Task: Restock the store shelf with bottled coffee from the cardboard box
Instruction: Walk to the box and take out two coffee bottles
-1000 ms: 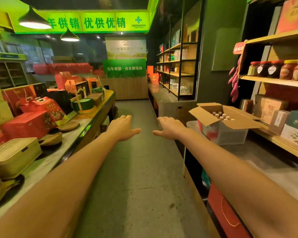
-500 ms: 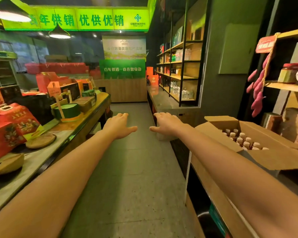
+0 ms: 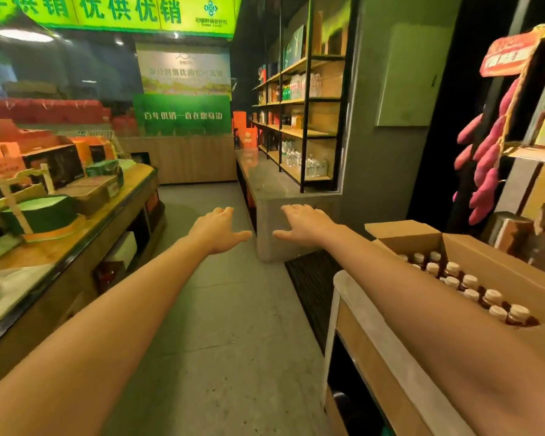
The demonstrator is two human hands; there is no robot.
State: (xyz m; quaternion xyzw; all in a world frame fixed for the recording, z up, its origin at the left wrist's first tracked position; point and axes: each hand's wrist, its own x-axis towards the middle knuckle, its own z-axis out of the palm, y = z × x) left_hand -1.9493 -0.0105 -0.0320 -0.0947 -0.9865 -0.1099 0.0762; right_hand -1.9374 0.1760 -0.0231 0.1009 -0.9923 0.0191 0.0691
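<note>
Bottled coffee (image 3: 492, 297) in one open cardboard box (image 3: 485, 262), about twelve caps showing
Left hand (image 3: 216, 229) and right hand (image 3: 302, 225) outstretched, empty, fingers spread; right forearm covers part of the box

Bottles (image 3: 471, 290) in box (image 3: 497, 265) on counter (image 3: 390, 344) at right, display table (image 3: 76, 243) left

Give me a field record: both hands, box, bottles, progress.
left hand: open, empty, stretched out over the aisle
right hand: open, empty, stretched out over the aisle; forearm crosses the box's near side
cardboard box: flaps open, on the ledge at right
bottles: white-capped, upright inside the box
progress: no bottle picked up yet
</note>
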